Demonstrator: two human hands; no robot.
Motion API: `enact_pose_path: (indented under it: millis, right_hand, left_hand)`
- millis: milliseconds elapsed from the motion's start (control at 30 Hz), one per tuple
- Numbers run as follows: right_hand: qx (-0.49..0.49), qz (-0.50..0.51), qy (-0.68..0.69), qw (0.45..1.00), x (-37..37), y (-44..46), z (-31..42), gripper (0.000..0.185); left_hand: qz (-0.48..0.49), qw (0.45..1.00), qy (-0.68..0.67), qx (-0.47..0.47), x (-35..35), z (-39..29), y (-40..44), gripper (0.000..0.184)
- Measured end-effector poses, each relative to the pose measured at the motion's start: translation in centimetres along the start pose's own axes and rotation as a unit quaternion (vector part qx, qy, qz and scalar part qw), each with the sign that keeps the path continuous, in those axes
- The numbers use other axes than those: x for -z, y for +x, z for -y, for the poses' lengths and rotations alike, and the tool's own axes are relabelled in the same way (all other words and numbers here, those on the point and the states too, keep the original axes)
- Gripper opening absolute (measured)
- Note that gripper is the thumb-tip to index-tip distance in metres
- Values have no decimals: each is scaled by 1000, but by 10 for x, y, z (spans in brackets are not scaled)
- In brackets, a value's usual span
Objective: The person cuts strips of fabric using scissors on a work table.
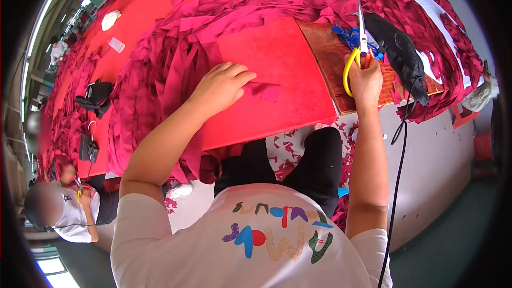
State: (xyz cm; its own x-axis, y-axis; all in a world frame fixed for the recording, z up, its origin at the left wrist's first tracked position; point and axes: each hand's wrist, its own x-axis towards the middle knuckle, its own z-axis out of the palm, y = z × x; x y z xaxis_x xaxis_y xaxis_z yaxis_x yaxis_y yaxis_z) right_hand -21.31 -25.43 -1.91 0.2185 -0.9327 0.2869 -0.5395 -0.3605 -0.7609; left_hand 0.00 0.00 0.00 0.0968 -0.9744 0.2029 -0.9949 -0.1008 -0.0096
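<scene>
My left hand [221,88] rests on the red tabletop [288,58] with its fingers curled down on a dark red fabric strip [265,92]. The strip's end sticks out to the right of my fingers; what lies under the palm is hidden. To the left of that hand, many similar strips [154,69] are heaped and hang over the front edge. My right hand [367,85] grips a pair of scissors [362,40] by yellow and orange handles. Their blades point away from me and look closed or nearly so.
Beside the scissors lie a blue tangled item [349,37] and a black bag [397,48] with a cord [402,181] running down. A brown board [325,48] borders the red surface. Scraps [288,152] litter the floor. Another person [74,208] holding scissors sits at left.
</scene>
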Motion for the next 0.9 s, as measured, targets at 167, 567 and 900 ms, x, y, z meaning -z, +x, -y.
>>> enact_pose_path:
  millis: [167,567,900]
  right_hand:
    - [28,69,63,995,24,-21,7,40]
    - [-46,332,274,901,-11,-108,61,23]
    - [98,203,-112,968,6,-92,43,28]
  left_hand:
    - [-102,991,-81,-6,-27,-3,13,28]
    - [-250,961,-92,68,-16,-53,-3,45]
    - [-97,944,26,314,-5,-23,-150,44]
